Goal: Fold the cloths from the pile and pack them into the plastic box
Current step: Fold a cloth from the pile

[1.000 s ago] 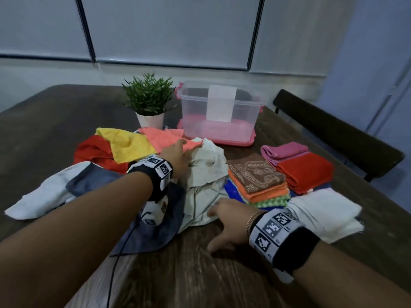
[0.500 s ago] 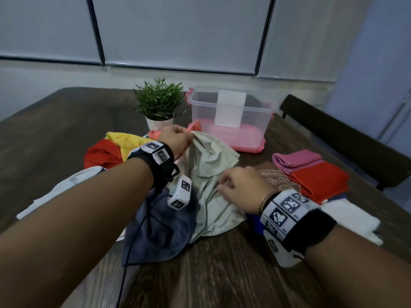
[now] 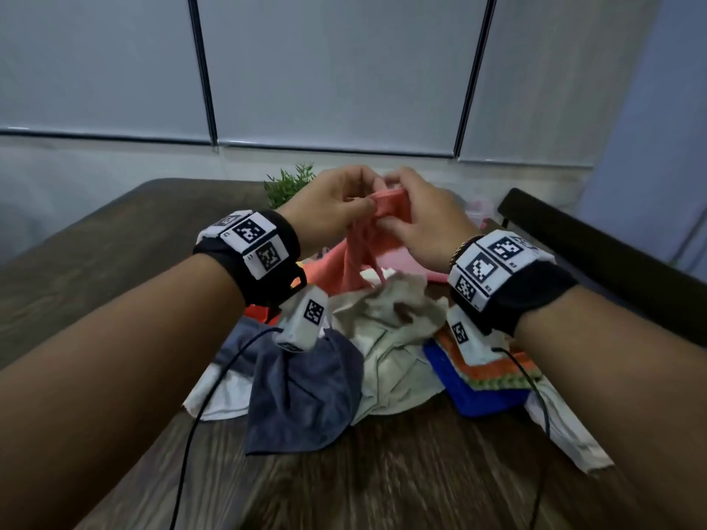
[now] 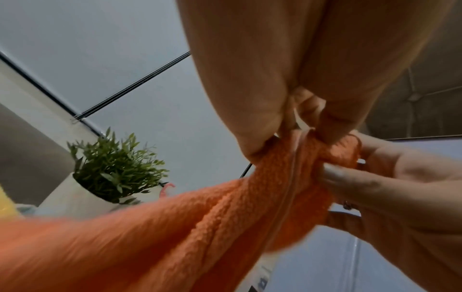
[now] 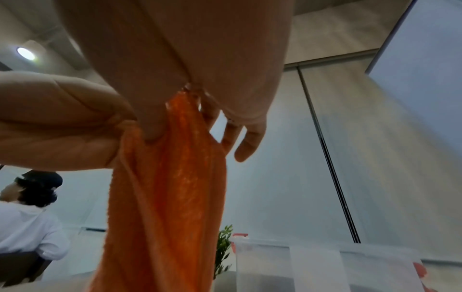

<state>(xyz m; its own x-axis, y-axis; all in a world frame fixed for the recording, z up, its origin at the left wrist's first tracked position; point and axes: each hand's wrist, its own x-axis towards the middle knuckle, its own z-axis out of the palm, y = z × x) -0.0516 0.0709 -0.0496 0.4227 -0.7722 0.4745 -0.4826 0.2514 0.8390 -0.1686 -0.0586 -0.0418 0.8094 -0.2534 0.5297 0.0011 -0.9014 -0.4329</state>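
Both my left hand (image 3: 329, 208) and right hand (image 3: 422, 219) pinch the orange cloth (image 3: 359, 258), unfolded. Below them the pile (image 3: 382, 338) waits beside a folded stack (image 3: 493, 376); the box (image 5: 325, 268) looks empty, I think.

I read this as an office or meeting room. Grey roller blinds (image 3: 329, 70) cover a wall of windows, a long dark wooden surface (image 3: 114, 239) carries a small potted plant (image 4: 112, 168), and a black chair (image 3: 597, 254) stands beside it. Through the right wrist camera I see a person in a white hoodie (image 5: 27, 223) seated and a round ceiling light (image 5: 25, 53).
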